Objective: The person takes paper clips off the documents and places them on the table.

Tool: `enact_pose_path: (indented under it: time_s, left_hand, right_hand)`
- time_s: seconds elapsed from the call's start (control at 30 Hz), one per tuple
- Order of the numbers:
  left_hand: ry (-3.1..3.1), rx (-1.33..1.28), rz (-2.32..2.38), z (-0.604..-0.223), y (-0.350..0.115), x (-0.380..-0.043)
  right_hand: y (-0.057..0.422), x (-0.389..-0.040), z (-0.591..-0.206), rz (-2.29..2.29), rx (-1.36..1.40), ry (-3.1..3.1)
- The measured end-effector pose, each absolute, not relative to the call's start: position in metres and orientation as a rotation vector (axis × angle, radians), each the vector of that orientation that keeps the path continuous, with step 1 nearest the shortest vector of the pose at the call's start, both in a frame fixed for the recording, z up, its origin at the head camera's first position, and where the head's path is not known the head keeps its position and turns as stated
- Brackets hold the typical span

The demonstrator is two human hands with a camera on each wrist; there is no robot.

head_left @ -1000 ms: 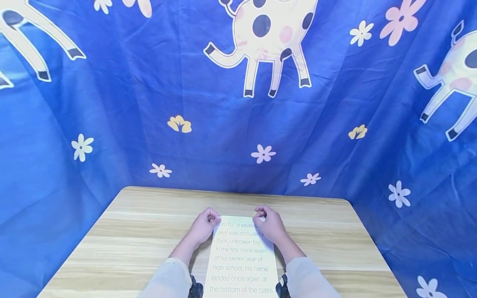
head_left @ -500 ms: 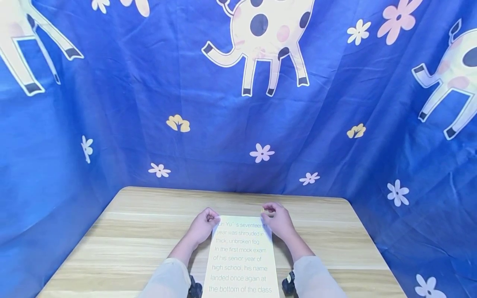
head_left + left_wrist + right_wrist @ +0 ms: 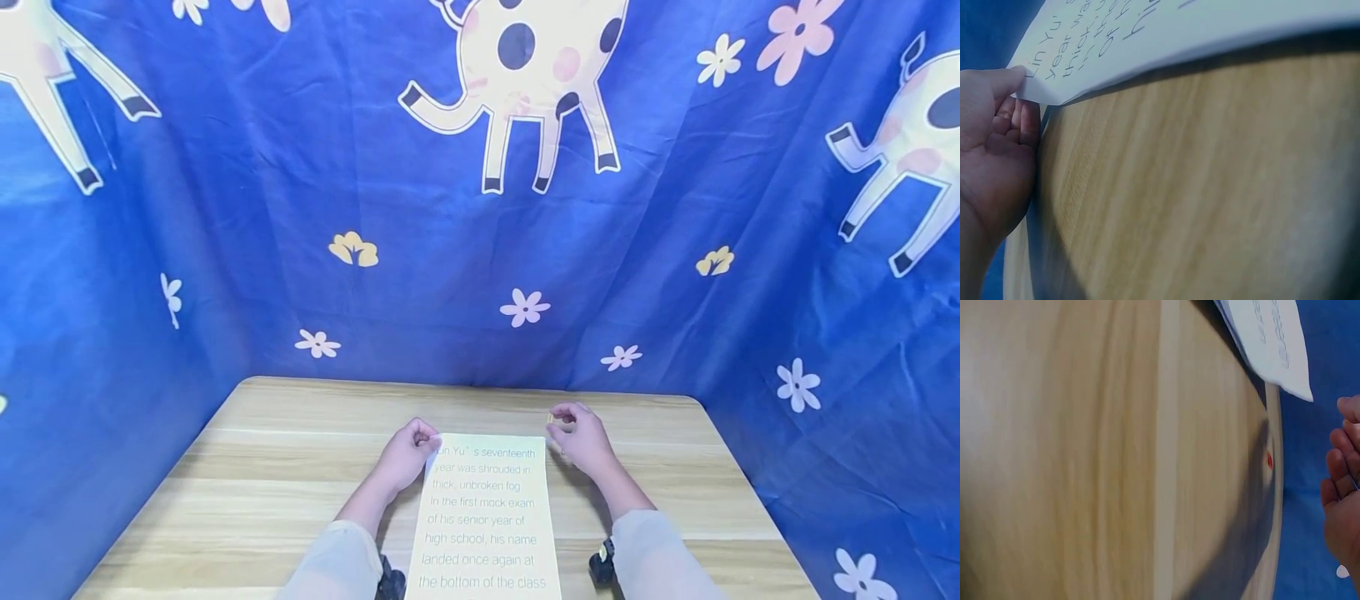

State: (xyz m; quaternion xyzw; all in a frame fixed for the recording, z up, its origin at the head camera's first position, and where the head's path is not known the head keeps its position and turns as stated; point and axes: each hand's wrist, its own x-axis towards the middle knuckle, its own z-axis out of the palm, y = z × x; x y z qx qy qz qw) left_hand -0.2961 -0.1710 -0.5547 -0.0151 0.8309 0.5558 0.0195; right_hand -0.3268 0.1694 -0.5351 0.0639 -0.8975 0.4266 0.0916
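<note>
A pale sheet of paper (image 3: 483, 517) with large printed English text lies upright before me in the head view, running off the lower edge. My left hand (image 3: 405, 454) pinches its top left corner. The left wrist view shows the thumb on the printed face of the paper (image 3: 1100, 62) and the fingers behind it. My right hand (image 3: 585, 437) is off to the right of the top right corner, thumb and index finger apart. A small yellowish patch shows at its index fingertip. In the right wrist view the loosely bent fingers (image 3: 1342, 464) are apart from the paper (image 3: 1269, 344).
The wooden table (image 3: 262, 467) has rounded far corners. Behind and beside it hangs a blue curtain (image 3: 420, 317) printed with cows and flowers. Black wrist devices sit below the left sleeve (image 3: 337, 562) and right sleeve (image 3: 656, 558). A red mark (image 3: 1269, 460) shows near the table edge.
My right hand has come away from the paper's top right corner and moved right, uncovering the end of the first lines. The left hand keeps its pinch on the other corner.
</note>
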Motion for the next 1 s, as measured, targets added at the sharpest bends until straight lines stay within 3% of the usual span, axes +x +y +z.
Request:
enact_pose_path:
  time_s: [1.0]
  left_hand:
    - [2.566, -0.039, 1.752, -0.556, -0.170, -0.296]
  right_hand:
    - [0.223, -0.328, -0.557, 1.181, 0.238, -2.802]
